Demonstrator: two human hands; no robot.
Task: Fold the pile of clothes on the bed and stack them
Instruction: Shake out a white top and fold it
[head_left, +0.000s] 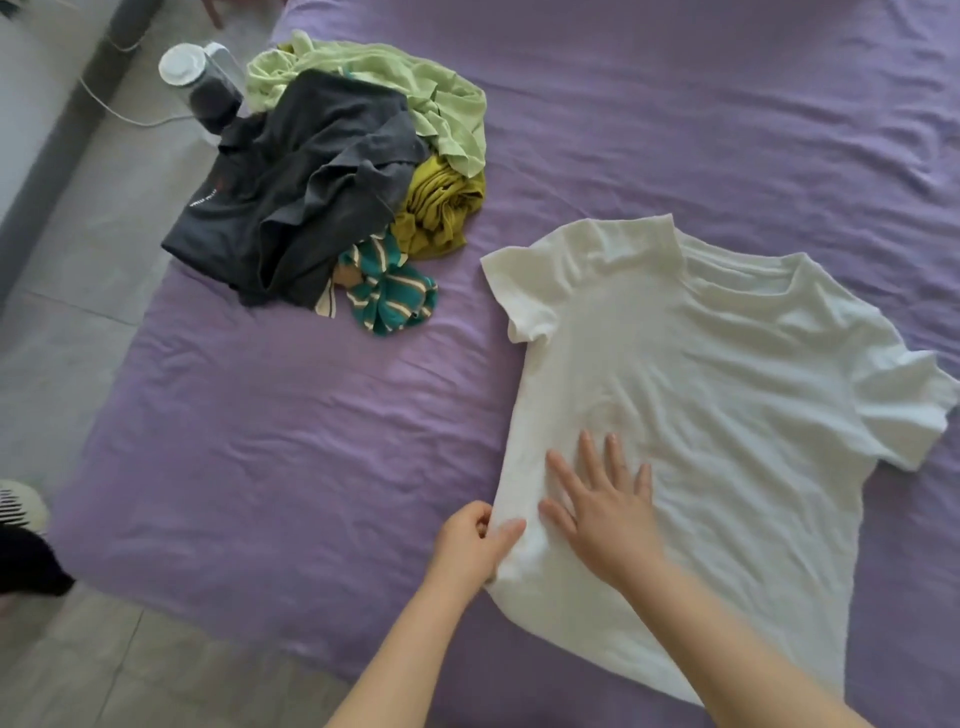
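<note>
On the purple bed (260, 441) lies a white T-shirt (727, 405), spread flat. Left hand (475, 545) pinches its hem edge; right hand (602, 504) presses flat, fingers spread, just beside. Beyond the shirt's collar, well apart, sits the unfolded clothes pile (332, 176).

So the bed (260, 441) has a purple sheet on it, pretty wrinkled all over. A white t-shirt (727, 415) is spread out flat on the right side. Well apart from it, up near the left edge, sits a messy pile: a dark grey shirt (301, 182) hanging partly off the edge, a light green garment (405, 83) behind it, a mustard yellow one (441, 208), and a teal striped piece (384, 296) at the front.
</note>
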